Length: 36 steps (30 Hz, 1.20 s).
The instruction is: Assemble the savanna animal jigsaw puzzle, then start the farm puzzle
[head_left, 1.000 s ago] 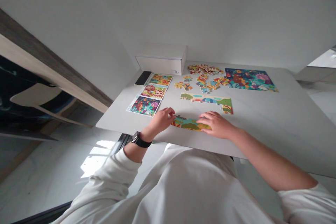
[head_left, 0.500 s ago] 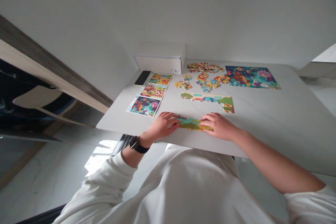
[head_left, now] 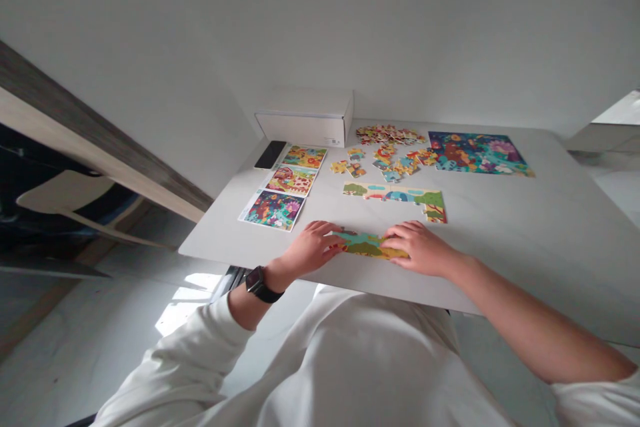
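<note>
A short strip of joined puzzle pieces (head_left: 369,245) lies near the front edge of the white table (head_left: 525,227). My left hand (head_left: 311,246) rests on its left end with the fingers stretched flat over the pieces. My right hand (head_left: 419,246) lies flat on the strip's right end, fingers spread. Beyond them sits a longer joined strip (head_left: 397,198) with a corner turning down at its right. A black watch (head_left: 259,284) is on my left wrist.
Loose puzzle pieces (head_left: 390,150) are scattered at the back middle, beside a finished colourful puzzle (head_left: 477,153). Three picture cards (head_left: 290,183) lie in a row at the left, with a black phone (head_left: 270,155) and a white box (head_left: 306,122) behind them.
My left hand has gone from a pinch at the strip's left end to lying flat on it. The right hand stays on the right end. The camera has shifted slightly.
</note>
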### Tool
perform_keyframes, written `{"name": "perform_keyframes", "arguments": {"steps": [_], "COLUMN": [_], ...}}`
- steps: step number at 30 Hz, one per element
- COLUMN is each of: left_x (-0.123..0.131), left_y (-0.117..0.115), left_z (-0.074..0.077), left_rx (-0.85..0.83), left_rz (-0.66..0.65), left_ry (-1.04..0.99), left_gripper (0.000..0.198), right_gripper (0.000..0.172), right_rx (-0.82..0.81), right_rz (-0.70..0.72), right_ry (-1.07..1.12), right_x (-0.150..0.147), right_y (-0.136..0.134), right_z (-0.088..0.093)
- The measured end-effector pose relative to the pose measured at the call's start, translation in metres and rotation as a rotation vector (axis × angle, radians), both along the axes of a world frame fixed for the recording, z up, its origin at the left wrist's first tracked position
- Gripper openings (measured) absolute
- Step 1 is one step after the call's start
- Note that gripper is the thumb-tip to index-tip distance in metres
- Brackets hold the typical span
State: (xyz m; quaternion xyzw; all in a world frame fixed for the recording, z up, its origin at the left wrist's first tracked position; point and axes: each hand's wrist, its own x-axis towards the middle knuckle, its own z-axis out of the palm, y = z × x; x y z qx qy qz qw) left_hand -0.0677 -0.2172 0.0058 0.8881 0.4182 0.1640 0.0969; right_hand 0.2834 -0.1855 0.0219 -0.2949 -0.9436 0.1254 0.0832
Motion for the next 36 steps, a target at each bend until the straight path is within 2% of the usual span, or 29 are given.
{"name": "perform_keyframes", "arguments": {"steps": [8, 13, 19, 23, 26, 30, 33, 36], "left_x": [0.009, 0.01, 0.004, 0.003, 0.008, 0.017, 0.022, 0.025], "left_y": [0.006, 0.017, 0.061, 0.107, 0.149, 0.198, 0.216, 0.218], "left_z": [0.0, 0.014, 0.045, 0.054, 0.049, 0.032, 0.018, 0.006], "left_rx": [-0.009, -0.02, 0.109, 0.135, 0.101, 0.054, 0.107, 0.101], "left_rz": [-0.035, -0.083, 0.071, 0.217, 0.301, 0.37, 0.465, 0.481], "left_ry": [0.008, -0.009, -0.216, -0.312, -0.372, -0.416, -0.392, -0.23], "left_gripper": [0.024, 0.024, 0.025, 0.027, 0.041, 0.045, 0.05, 0.043], "right_gripper": [0.033, 0.032, 0.03, 0.03, 0.03, 0.036, 0.042, 0.044], "right_rx": [-0.014, -0.008, 0.134, 0.204, 0.217, 0.216, 0.207, 0.176], "right_rz": [-0.007, -0.003, -0.13, -0.208, -0.245, -0.314, -0.367, -0.4], "right_ry": [-0.029, 0.004, 0.071, 0.045, 0.022, 0.002, -0.003, -0.023], "right_x": [0.01, 0.013, 0.028, 0.04, 0.047, 0.052, 0.052, 0.046], "right_y": [0.002, 0.004, 0.041, 0.077, 0.102, 0.133, 0.155, 0.174], "right_z": [0.002, 0.006, 0.019, 0.033, 0.041, 0.041, 0.033, 0.024]}}
